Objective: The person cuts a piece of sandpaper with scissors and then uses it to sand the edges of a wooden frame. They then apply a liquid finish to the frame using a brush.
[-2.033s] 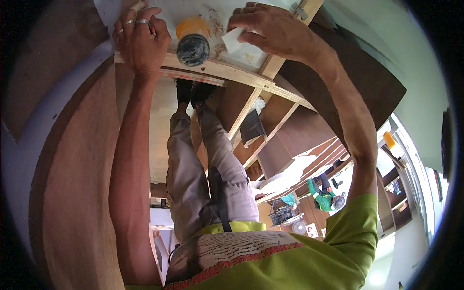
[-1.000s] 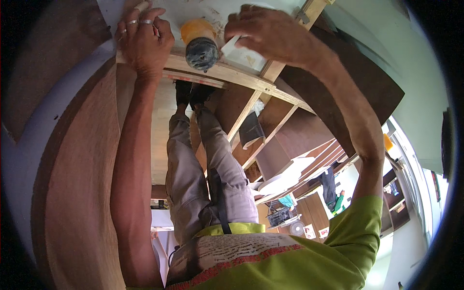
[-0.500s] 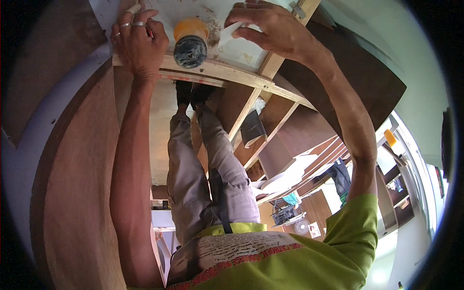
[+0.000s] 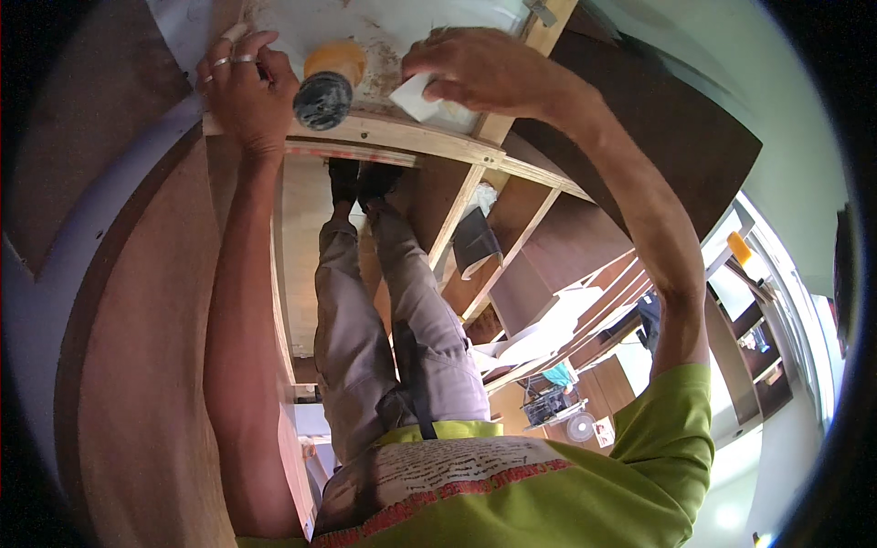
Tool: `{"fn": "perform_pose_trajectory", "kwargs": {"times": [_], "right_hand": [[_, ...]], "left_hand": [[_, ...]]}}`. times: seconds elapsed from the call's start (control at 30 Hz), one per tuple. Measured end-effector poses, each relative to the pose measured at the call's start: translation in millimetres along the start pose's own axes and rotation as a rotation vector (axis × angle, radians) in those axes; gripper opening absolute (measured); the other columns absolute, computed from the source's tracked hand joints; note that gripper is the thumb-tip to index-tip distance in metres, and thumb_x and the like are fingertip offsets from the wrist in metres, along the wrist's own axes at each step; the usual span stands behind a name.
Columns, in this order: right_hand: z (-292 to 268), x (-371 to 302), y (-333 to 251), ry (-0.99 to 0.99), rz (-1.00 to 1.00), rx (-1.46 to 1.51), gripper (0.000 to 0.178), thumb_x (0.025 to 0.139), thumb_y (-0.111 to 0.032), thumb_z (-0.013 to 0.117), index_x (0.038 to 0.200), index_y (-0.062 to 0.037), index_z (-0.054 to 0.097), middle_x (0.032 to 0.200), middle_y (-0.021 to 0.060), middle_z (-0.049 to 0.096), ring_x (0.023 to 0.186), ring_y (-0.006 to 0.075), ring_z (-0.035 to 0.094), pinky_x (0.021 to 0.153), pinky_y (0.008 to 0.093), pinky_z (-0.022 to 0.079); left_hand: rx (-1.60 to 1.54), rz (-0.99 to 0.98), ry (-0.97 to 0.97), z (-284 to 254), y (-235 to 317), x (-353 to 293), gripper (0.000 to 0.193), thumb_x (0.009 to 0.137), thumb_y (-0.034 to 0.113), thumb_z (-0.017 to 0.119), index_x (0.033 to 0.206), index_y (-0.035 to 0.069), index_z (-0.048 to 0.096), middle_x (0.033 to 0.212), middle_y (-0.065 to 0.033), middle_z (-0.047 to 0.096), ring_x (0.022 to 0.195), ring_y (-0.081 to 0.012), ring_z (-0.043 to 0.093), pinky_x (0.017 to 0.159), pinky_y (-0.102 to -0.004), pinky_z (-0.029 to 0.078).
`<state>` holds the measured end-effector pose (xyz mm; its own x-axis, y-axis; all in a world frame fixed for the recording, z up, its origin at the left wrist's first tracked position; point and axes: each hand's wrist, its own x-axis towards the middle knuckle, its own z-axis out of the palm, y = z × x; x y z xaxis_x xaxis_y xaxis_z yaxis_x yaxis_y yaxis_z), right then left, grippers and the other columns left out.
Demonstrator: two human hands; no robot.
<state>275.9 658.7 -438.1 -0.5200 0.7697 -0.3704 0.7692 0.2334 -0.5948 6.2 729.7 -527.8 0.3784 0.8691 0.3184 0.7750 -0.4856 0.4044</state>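
My right hand is closed on a small flat white piece, pinched between thumb and fingers over a pale, brown-smeared panel. My left hand, with rings on its fingers, is curled at the near left of that panel, by the wooden frame. A tan tip shows beyond its fingers; what they hold, if anything, is hidden. Between my hands stands an orange container with a dark, scuffed round end facing me, close to the frame's front rail.
Wooden braces run below the front rail. A brown board lies to the right, and a curved brown panel rises at the left. Farther down are a fan and shelves.
The white piece in my right hand has turned and now shows more of its flat face. The view has shifted slightly, so both hands and the container appear farther left.
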Motion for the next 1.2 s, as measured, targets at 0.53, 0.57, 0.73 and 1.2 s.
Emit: {"fn": "perform_pose_trajectory", "kwargs": {"times": [0.53,0.57,0.73,1.2], "right_hand": [[-22.1,-17.3,26.6,-0.021,0.044,-0.071,0.03,0.092,-0.021,0.064,0.118,-0.006,0.065,0.113,0.0119,0.067,0.105,0.032,0.063,0.096,0.0435,0.048],[-15.8,-16.3,26.9,-0.034,0.041,-0.06,0.029,0.091,-0.019,0.063,0.117,-0.0054,0.065,0.112,0.0127,0.067,0.105,0.0318,0.063,0.096,0.044,0.049],[-11.9,-7.6,28.3,-0.032,-0.049,-0.077,0.023,0.089,-0.012,0.065,0.111,-0.0041,0.067,0.109,0.0138,0.069,0.104,0.0308,0.064,0.096,0.0446,0.051],[-47.3,-76.0,9.8,0.602,0.164,0.171,0.022,0.092,-0.014,0.064,0.113,-0.0057,0.066,0.108,0.0116,0.068,0.104,0.0258,0.064,0.094,0.0387,0.051]], "left_hand": [[0.012,0.135,-0.079,0.8,-12.2,-3.1,0.022,0.079,0.015,0.07,0.101,0.015,0.068,0.117,-0.004,0.064,0.121,-0.0295,0.05,0.104,-0.0491,0.034],[0.052,0.145,-0.099,-0.8,-13.4,-4.8,0.021,0.08,0.015,0.069,0.101,0.015,0.068,0.117,-0.0033,0.064,0.12,-0.0294,0.051,0.104,-0.0488,0.035],[0.016,0.097,-0.036,4.7,-11.5,0.9,0.017,0.083,0.013,0.067,0.1,0.013,0.067,0.117,-0.0033,0.065,0.119,-0.0294,0.052,0.103,-0.0479,0.035],[0.018,-0.01,-0.018,-1.2,-1.7,-0.2,0.029,0.076,0.007,0.066,0.101,0.02,0.07,0.101,-0.0069,0.063,0.101,-0.0307,0.057,0.093,-0.045,0.041]]}}
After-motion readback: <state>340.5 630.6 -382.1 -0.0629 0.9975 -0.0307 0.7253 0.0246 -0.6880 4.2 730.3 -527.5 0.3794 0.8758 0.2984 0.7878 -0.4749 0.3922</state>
